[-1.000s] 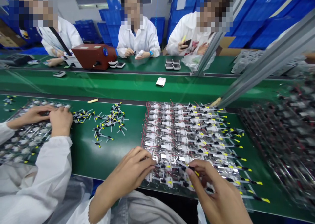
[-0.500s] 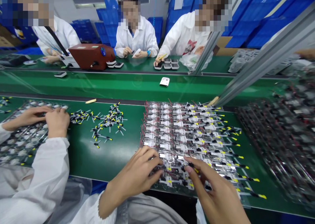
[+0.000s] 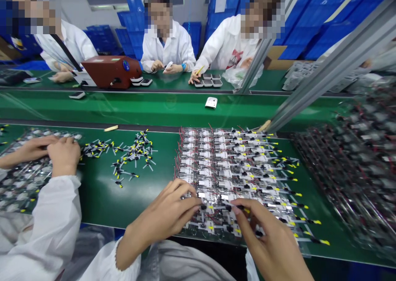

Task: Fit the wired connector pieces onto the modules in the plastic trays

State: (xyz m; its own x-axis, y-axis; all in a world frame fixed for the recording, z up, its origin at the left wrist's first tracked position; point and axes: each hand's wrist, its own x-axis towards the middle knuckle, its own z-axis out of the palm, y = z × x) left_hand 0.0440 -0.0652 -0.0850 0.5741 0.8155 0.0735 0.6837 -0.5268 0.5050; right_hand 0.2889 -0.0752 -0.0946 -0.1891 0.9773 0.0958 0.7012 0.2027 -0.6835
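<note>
A clear plastic tray (image 3: pixel 193 233) in front of me holds rows of white parts with thin red wires. Across its right half lie small black parts with grey strips and yellow tips. My left hand (image 3: pixel 163 211) rests over the tray's near left area, thumb and forefinger closed beside a black piece (image 3: pixel 203 207); what they grip is partly hidden. On the right, my right hand (image 3: pixel 272 235) pinches a small black part with a grey strip (image 3: pixel 229 207) between thumb and forefinger, just above the near rows.
Loose black-and-yellow parts (image 3: pixel 136 151) lie in a pile left of the tray. Stacked filled trays (image 3: pixel 340 169) stand at right. A neighbour's hands (image 3: pixel 63 151) work over another tray at left. Beyond a metal post (image 3: pixel 256 62), co-workers sit across the green belt, where a white device (image 3: pixel 211 103) lies.
My left thumb and forefinger have drawn together near the black piece. My right hand keeps its pinch almost in place. The white device on the belt has shifted slightly right; the view moved a little.
</note>
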